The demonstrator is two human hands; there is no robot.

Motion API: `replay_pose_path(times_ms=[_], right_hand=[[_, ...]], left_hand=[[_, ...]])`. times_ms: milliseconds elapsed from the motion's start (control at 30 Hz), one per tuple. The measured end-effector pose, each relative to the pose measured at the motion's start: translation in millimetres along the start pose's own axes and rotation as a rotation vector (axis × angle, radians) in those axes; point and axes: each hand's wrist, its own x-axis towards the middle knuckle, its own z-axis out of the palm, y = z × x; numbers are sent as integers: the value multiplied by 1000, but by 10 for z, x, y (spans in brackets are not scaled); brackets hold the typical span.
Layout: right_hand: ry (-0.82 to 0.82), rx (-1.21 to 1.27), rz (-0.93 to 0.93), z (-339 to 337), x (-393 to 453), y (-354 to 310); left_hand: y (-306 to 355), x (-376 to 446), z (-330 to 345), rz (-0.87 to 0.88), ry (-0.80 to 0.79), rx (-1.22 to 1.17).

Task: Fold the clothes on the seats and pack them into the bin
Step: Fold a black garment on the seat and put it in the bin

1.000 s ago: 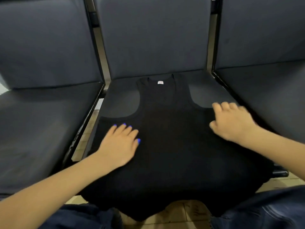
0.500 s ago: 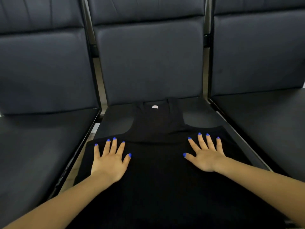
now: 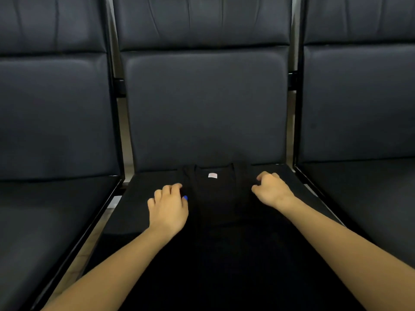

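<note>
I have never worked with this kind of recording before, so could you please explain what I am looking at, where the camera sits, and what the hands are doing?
There is no machine here: a person wears a wide-angle camera on the head, looking forward and down, so the two bare arms reaching in from the bottom are their own. In front is a row of dark padded seats. On the middle seat lies a black tank top, spread flat, with a small white label at its neckline. The left hand has its fingers curled at the top's left shoulder strap, and the right hand is curled at the right strap; both appear to pinch the fabric, probably to begin a fold. The bin is not in view.
</note>
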Motion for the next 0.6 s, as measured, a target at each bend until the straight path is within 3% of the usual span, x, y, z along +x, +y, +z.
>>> replay_pose_path(times_ms=[100,267,333,467,533,600], right_hand=[[40,163,31,46,502,-50],[15,299,-46,88,1146,-70],[-64,209,-89,53,1296,-97],[-260,-55,-113,-88,1392,-206],[-209,-156,-182,-108,1406,-220],[-55,-163,-242,-88,1405,-227]], left_hand=[[83,536,51,-116,-9,-72],[114,1242,232,0,-24,128],[109,1363,242,-46,-65,124],[103,1458,128,-92,-304,149],[86,1509,102,-30,-337,161],[58,1548,93,41,-333,120]])
